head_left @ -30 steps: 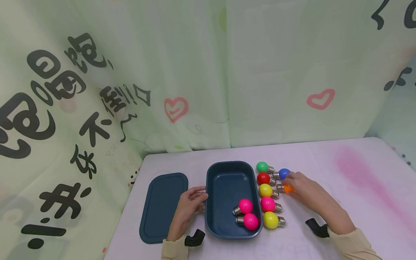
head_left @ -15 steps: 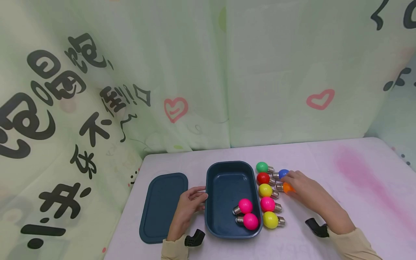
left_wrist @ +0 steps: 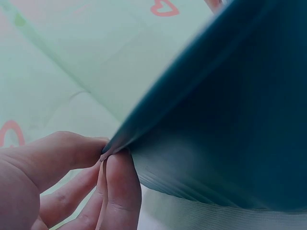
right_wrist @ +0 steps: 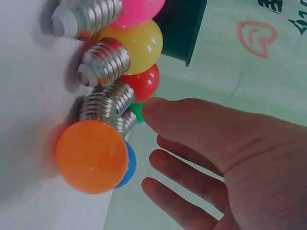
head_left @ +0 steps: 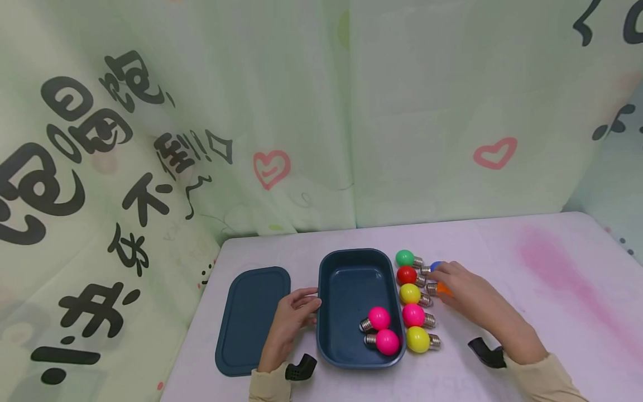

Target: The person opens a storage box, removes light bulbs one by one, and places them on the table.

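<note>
My left hand (head_left: 293, 318) pinches the rim of a dark blue rectangular box (head_left: 351, 285) between thumb and fingers; the left wrist view shows this grip close up. Two pink light bulbs (head_left: 379, 318) lie inside the box, at its near right. My right hand (head_left: 472, 290) hovers over an orange bulb (right_wrist: 92, 157) and a blue bulb (right_wrist: 127, 165), its fingers spread and holding nothing. In the head view it partly hides both. The thumb in the right wrist view is close to a green bulb (right_wrist: 136, 111) and a red bulb (right_wrist: 144, 84).
Along the box's right side runs a column of bulbs: green, red, yellow (head_left: 410, 293), pink (head_left: 413, 315) and another yellow (head_left: 418, 339). A flat dark blue lid (head_left: 253, 318) lies left of the box, partly behind the left forearm. A printed curtain (head_left: 402, 111) hangs behind the table.
My right hand has shifted slightly left and away from me, covering more of the blue bulb. The left hand and the box stay where they were.
</note>
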`<action>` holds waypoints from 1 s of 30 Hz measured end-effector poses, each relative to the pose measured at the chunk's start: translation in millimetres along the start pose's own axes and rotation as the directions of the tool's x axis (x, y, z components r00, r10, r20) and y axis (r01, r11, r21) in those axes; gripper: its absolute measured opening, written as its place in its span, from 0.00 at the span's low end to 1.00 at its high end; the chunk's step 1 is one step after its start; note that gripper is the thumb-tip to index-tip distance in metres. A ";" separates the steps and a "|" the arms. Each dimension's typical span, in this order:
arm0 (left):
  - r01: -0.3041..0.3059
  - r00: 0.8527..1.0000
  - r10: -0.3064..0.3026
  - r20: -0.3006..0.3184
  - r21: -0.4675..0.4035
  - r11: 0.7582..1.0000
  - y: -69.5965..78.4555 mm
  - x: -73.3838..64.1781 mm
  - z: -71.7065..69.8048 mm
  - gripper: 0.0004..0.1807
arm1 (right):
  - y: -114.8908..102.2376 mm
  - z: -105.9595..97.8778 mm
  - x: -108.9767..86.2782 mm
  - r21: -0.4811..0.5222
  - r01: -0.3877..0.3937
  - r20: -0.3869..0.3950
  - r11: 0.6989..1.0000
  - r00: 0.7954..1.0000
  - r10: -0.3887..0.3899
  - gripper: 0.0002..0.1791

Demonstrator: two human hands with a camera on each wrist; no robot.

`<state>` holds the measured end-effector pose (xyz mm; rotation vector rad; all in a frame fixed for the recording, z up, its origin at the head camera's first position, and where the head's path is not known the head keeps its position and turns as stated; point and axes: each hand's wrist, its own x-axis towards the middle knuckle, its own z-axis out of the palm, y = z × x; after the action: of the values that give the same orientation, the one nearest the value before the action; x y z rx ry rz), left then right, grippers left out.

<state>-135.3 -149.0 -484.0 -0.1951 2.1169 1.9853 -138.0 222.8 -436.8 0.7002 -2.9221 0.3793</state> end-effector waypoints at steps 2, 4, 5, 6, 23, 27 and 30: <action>0.002 1.000 -0.002 0.000 -0.002 1.000 0.0 0.1 -0.3 0.25 | -3.5 -0.1 0.9 0.012 0.010 -0.011 1.000 1.000 -0.010 0.22; 0.004 1.000 -0.004 0.000 -0.006 1.000 0.1 0.3 -0.4 0.25 | -7.4 0.2 1.8 0.024 0.024 -0.021 0.999 1.000 -0.023 0.21; 0.003 1.000 -0.003 0.001 -0.006 1.000 0.1 0.3 -0.4 0.25 | -9.3 0.5 2.1 0.030 0.030 -0.025 0.999 0.999 -0.029 0.21; 0.005 1.000 -0.005 0.001 -0.006 1.000 0.4 0.2 -0.4 0.25 | -11.3 0.8 2.5 0.035 0.035 -0.027 0.999 0.999 -0.034 0.21; 0.011 1.000 -0.011 0.001 0.004 1.000 0.5 1.8 -0.5 0.24 | -45.3 3.6 8.3 0.065 0.084 0.005 0.994 0.996 -0.084 0.22; 0.014 1.000 -0.014 0.000 0.004 1.000 1.3 1.2 -0.2 0.24 | -52.4 5.4 10.5 0.065 0.095 0.020 0.993 0.995 -0.097 0.21; 0.011 1.000 -0.011 0.002 0.003 1.000 1.9 0.4 -0.1 0.25 | -57.2 6.2 12.3 0.070 0.105 0.023 0.992 0.994 -0.107 0.18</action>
<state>-136.2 -149.0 -482.4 -0.2038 2.1124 1.9752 -123.0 166.5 -428.5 0.8720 -2.8934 0.4644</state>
